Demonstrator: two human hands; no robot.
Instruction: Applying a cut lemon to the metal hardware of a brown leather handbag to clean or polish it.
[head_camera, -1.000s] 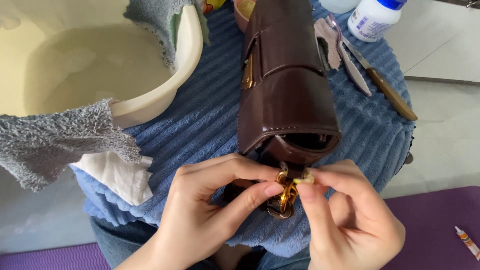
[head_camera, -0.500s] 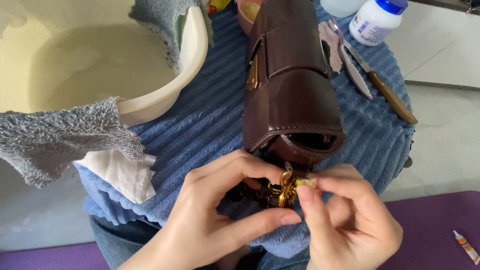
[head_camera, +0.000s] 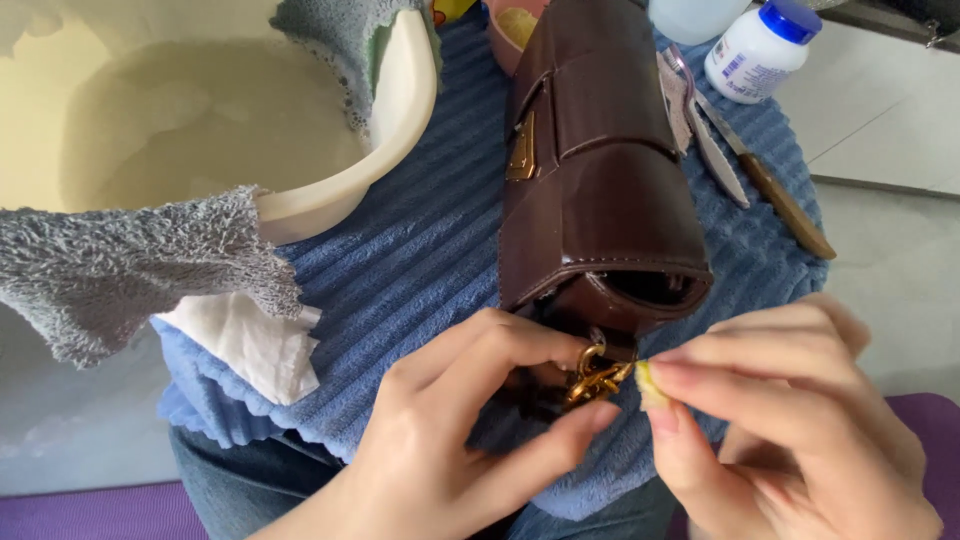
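Note:
A dark brown leather bag (head_camera: 595, 170) lies on a blue ribbed towel (head_camera: 420, 250), its open end toward me. A gold metal clasp (head_camera: 595, 378) hangs from its near edge. My left hand (head_camera: 470, 430) pinches that clasp between thumb and forefinger. My right hand (head_camera: 800, 430) holds a small yellowish piece (head_camera: 645, 382) at its fingertips, right against the clasp.
A cream basin (head_camera: 400, 110) of cloudy water stands at the upper left with a grey cloth (head_camera: 120, 270) over its rim. A white cloth (head_camera: 245, 340) lies beneath. A knife (head_camera: 770, 185), a white blue-capped bottle (head_camera: 755, 45) and a purple mat (head_camera: 930, 430) are at right.
The view has drawn closer to the bag. My right hand has shifted slightly right, still at the clasp. My left hand keeps its pinch.

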